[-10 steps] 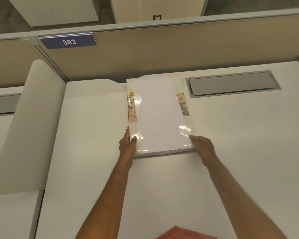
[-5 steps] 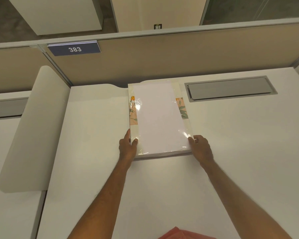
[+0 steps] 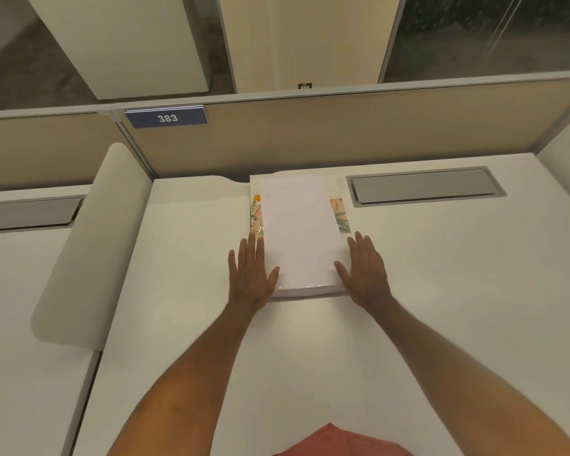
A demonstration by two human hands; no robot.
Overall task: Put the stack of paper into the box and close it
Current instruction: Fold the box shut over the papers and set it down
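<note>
Two flat hands, left [image 3: 251, 274] at 9 o'clock and right [image 3: 366, 271] at 3, fingers spread, grip nothing; we press the paper [image 3: 299, 232] evenly into the box [image 3: 342, 222].

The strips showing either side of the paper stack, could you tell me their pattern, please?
Peach with green leaves and an orange flower, in the head view.

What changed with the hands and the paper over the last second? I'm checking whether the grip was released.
Both hands opened: the left hand and right hand let go of the near corners they were pinching and now lie flat, fingers extended, along the sides of the stack of paper. The stack itself stayed put on the floral-edged box, on the white desk. The box is not yet closed.
</note>
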